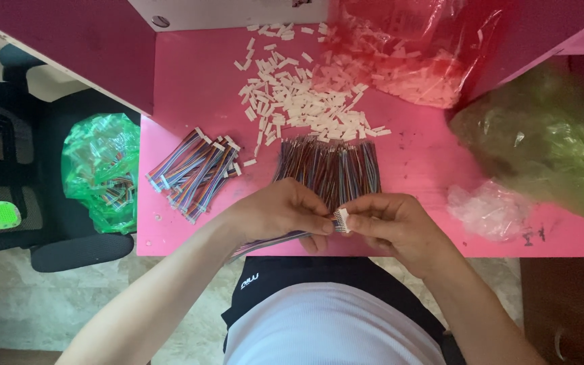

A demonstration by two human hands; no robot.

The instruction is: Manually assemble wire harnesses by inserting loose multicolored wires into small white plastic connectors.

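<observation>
My left hand pinches a flat multicoloured ribbon cable that trails back towards my lap. My right hand holds a small white plastic connector at the cable's end, fingertips of both hands meeting there. Just beyond my hands lies a row of loose multicoloured cables on the pink table. A pile of white connectors is spread further back.
A bundle of cables with connectors fitted lies at the left of the table. A red plastic bag of connectors sits at the back right, a green bag at the right, a green bag of cables on a black chair.
</observation>
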